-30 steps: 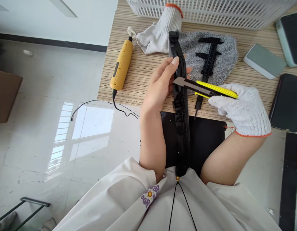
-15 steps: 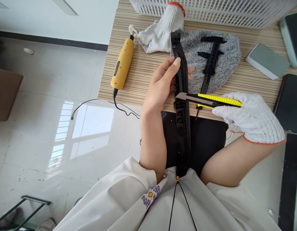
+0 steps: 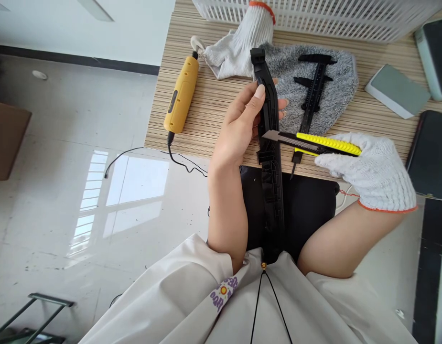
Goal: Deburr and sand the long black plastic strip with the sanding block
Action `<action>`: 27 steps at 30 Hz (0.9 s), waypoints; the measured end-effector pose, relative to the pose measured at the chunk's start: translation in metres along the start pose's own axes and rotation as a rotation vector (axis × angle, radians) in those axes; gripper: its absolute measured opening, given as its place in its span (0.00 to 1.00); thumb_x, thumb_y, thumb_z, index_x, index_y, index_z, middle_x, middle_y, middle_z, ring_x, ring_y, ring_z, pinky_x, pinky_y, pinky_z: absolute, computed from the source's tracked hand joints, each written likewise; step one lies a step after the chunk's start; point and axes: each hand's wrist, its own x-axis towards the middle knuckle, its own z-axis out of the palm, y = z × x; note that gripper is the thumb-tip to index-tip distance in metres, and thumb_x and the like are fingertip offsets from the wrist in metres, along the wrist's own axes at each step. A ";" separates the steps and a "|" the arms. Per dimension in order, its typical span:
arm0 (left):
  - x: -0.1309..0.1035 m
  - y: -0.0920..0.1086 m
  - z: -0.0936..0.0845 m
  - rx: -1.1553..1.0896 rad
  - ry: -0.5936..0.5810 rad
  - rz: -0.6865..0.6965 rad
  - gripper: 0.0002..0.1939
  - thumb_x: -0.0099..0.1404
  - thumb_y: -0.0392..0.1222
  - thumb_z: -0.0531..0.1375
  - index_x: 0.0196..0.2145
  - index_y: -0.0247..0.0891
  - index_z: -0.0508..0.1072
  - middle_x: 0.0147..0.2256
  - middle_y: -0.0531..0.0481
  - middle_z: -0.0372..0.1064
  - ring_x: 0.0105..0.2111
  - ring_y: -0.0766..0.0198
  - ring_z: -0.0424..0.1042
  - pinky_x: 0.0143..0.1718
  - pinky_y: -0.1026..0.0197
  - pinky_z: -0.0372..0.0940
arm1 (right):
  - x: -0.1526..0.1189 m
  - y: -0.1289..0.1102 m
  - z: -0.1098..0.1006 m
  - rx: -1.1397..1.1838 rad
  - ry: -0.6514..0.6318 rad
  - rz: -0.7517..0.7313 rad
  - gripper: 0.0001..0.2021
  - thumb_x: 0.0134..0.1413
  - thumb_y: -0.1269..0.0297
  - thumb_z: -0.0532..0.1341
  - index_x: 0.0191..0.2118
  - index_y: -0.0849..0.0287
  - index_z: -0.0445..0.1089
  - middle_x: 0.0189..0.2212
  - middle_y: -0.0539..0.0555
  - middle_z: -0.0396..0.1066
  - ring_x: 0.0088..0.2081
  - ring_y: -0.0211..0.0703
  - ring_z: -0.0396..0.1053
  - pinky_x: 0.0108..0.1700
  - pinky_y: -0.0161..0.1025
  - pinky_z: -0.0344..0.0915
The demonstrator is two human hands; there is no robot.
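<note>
My bare left hand (image 3: 247, 112) is wrapped round the upper part of a long black plastic part (image 3: 271, 177), thumb on top and fingertips showing past its right side. The part runs from the table down over my lap. In a white knit glove, my right hand (image 3: 374, 167) grips a yellow-and-black utility knife (image 3: 324, 144). Its blade is out and lies across the black part, just below my left hand; whether it touches the surface I cannot tell. Black calipers (image 3: 314, 91) rest on a grey cloth (image 3: 335, 110) beyond the knife.
A yellow corded rotary tool (image 3: 183, 95) lies at the table's left, its cable hanging over the edge. A white glove (image 3: 242, 48) sits below a white plastic basket (image 3: 314, 19). On the right are a grey-green block (image 3: 396, 91) and a dark phone (image 3: 430, 153).
My right hand has moved slightly left and the knife blade has risen a little along the black part. The part's top end has tilted slightly left.
</note>
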 end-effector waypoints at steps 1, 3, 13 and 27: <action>0.000 0.001 0.000 0.000 0.002 -0.011 0.14 0.72 0.48 0.54 0.51 0.45 0.73 0.41 0.51 0.76 0.46 0.56 0.74 0.52 0.54 0.66 | 0.000 0.000 0.000 -0.013 0.018 -0.013 0.19 0.39 0.55 0.73 0.40 0.54 0.79 0.18 0.46 0.69 0.16 0.34 0.62 0.11 0.29 0.58; -0.001 0.001 0.001 0.005 0.011 -0.031 0.15 0.72 0.49 0.53 0.52 0.46 0.72 0.41 0.50 0.76 0.49 0.54 0.73 0.54 0.52 0.64 | 0.001 0.001 0.000 -0.035 0.015 -0.041 0.20 0.38 0.54 0.73 0.41 0.53 0.80 0.22 0.48 0.72 0.18 0.34 0.64 0.12 0.28 0.59; -0.001 0.001 0.002 0.009 0.022 -0.047 0.15 0.71 0.51 0.55 0.51 0.48 0.73 0.42 0.51 0.76 0.53 0.53 0.71 0.55 0.53 0.64 | 0.005 0.005 0.003 -0.041 0.098 -0.143 0.20 0.40 0.54 0.73 0.43 0.51 0.80 0.26 0.48 0.74 0.21 0.35 0.65 0.19 0.32 0.63; 0.000 0.004 0.005 0.035 0.084 -0.144 0.17 0.69 0.55 0.57 0.53 0.51 0.72 0.45 0.53 0.77 0.60 0.50 0.66 0.57 0.54 0.64 | 0.007 0.004 0.006 0.016 0.108 -0.163 0.19 0.40 0.57 0.73 0.42 0.53 0.80 0.23 0.46 0.71 0.23 0.36 0.66 0.30 0.38 0.69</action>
